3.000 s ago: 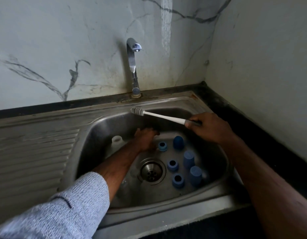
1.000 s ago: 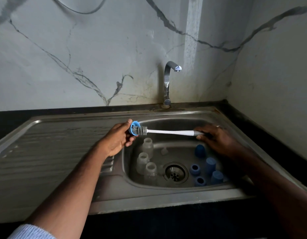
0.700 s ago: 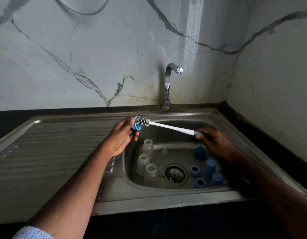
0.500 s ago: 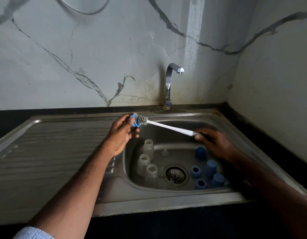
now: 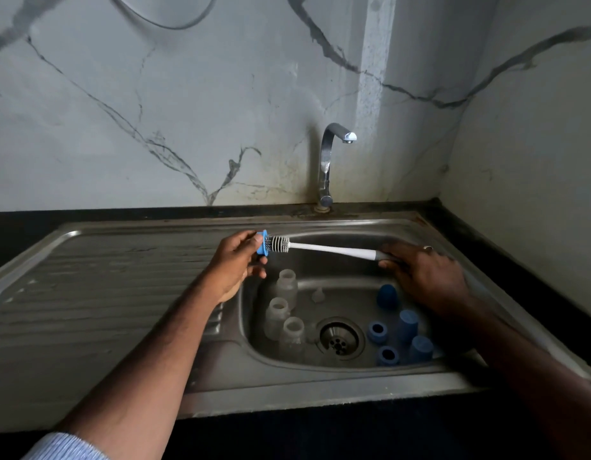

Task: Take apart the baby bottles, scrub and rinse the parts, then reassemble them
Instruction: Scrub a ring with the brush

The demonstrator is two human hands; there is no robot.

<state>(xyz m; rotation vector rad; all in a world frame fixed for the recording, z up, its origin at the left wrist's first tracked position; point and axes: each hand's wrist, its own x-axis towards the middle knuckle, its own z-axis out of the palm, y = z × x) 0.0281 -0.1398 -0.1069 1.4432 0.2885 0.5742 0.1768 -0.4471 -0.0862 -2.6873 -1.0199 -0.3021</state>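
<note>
Scrubbing step: left hand (image 5: 236, 262) pinches a blue ring (image 5: 262, 247) mid-frame; right hand (image 5: 423, 273) grips the brush (image 5: 320, 248), bristles inside. Next, rinse under the tap (image 5: 330, 161).

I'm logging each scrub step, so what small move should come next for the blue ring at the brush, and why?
Probably work the brush through the blue ring with short strokes and turns. The left hand pinches the ring at the bristle head, the right hand grips the handle end, and the tap runs dry, so rinsing looks premature.
</note>
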